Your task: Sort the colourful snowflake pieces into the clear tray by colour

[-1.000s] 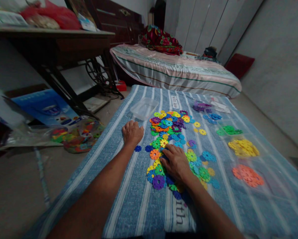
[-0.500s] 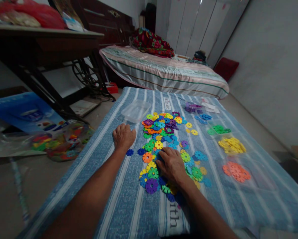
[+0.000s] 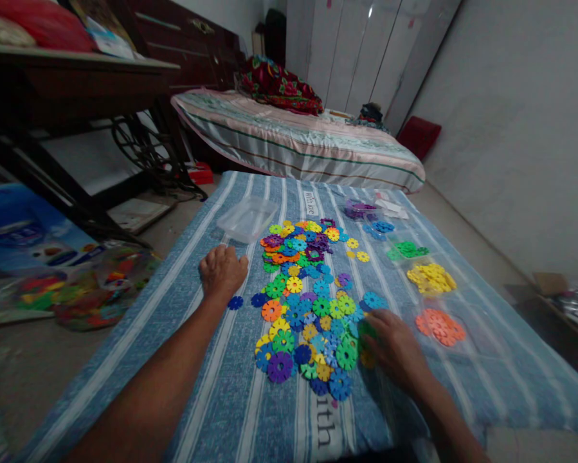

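A heap of flat, flower-shaped plastic discs (image 3: 308, 289) in mixed colours lies on a blue striped cloth (image 3: 250, 386). My left hand (image 3: 221, 270) rests knuckles-up on the cloth just left of the heap, fingers curled under, with nothing visible in it. My right hand (image 3: 395, 347) sits palm-down at the heap's right edge, fingers bent over a green disc; motion blur hides the fingertips. Sorted piles lie to the right: orange discs (image 3: 440, 326), yellow discs (image 3: 431, 278), green discs (image 3: 405, 249), blue discs (image 3: 379, 227) and purple discs (image 3: 359, 209).
A clear plastic tub (image 3: 247, 217) stands beyond my left hand. A bag of coloured toys (image 3: 100, 283) lies on the floor at left, beside a dark table (image 3: 76, 77). A mattress (image 3: 293, 138) with bedding lies behind the cloth. A bare wall stands at right.
My right hand has moved from the middle of the heap to its right edge. My left hand has kept its place. The camera has swung right.
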The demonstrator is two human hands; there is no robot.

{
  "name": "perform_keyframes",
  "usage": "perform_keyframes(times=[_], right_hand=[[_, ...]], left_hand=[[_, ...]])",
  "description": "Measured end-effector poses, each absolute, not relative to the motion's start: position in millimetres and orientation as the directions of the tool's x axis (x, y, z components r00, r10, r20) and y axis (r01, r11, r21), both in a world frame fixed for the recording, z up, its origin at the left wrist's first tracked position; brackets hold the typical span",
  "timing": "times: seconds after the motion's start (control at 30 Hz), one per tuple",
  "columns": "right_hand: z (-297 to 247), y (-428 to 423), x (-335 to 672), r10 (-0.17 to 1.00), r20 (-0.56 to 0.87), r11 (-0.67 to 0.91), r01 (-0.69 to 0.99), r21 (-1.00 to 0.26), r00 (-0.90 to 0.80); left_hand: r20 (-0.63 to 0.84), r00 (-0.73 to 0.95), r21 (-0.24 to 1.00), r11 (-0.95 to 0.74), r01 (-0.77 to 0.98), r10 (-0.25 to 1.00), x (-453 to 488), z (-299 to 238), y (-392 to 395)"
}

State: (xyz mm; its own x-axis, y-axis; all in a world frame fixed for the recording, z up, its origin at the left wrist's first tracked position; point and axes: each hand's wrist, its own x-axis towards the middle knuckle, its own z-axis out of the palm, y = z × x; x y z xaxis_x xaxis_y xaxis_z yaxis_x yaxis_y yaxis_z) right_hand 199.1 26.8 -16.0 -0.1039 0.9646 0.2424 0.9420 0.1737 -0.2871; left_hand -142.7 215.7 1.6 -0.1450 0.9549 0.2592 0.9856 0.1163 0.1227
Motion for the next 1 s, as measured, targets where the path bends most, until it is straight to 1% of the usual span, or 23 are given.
perform_keyframes(times=[0.07,0.2,0.3,0.4,0.47,0.5,0.57,0.63,0.73,0.8,0.87,0.9,1.0], right_hand=[[-21.5,22.1,204.0,0.973,0.208,0.153,0.948,-0.28,-0.096],[-24.1,23.2,205.2,0.978,0.196,0.133,0.939,-0.318,-0.072],[-14.0,26.9,205.7,0.981,0.177,0.14,0.915,-0.379,-0.077],[1.5,30.4,206.0,0.99,0.108,0.133,0.877,-0.462,-0.093],[12.0,35.7,207.9,0.992,0.088,0.127,0.851,-0.51,-0.095],[17.4,40.6,210.4,0.991,0.101,0.131,0.841,-0.525,-0.091],[29.6,57.0,220.8,0.982,0.177,0.145,0.847,-0.512,-0.061],[44.4,81.8,238.8,0.95,0.313,0.123,0.895,-0.429,0.02],[67.5,123.2,272.6,0.825,0.525,-0.053,0.954,-0.295,0.208],[76.7,142.5,289.6,0.728,0.611,-0.162,0.944,-0.286,0.31],[75.0,148.6,294.6,0.686,0.642,-0.173,0.934,-0.313,0.342],[69.7,146.5,291.9,0.698,0.636,-0.137,0.933,-0.333,0.329],[41.9,124.5,265.7,0.821,0.535,0.052,0.906,-0.421,0.201]], left_hand=[[0.262,-0.144,0.113,0.118,0.987,0.954,-143.5,2.2,215.7],[0.258,-0.132,0.078,0.116,0.99,0.957,-144.9,3.6,215.9],[0.259,-0.135,0.063,0.123,0.99,0.956,-146.1,3.4,217.6],[0.26,-0.127,0.063,0.114,0.991,0.957,-147.3,2.2,220.0],[0.26,-0.127,0.063,0.115,0.991,0.957,-147.9,1.4,221.0],[0.26,-0.129,0.062,0.117,0.991,0.957,-148.0,1.1,221.3],[0.262,-0.129,0.058,0.118,0.991,0.956,-148.1,1.0,221.5],[0.264,-0.127,0.058,0.116,0.992,0.956,-147.9,1.5,221.4],[0.254,-0.133,0.057,0.122,0.991,0.958,-147.3,3.4,220.9],[0.236,-0.135,0.053,0.126,0.991,0.962,-146.6,4.9,220.3],[0.224,-0.133,0.053,0.125,0.991,0.965,-145.8,6.1,219.3],[0.223,-0.132,0.055,0.123,0.991,0.966,-145.4,6.5,218.6],[0.227,-0.135,0.069,0.122,0.99,0.965,-143.9,7.3,216.6]])
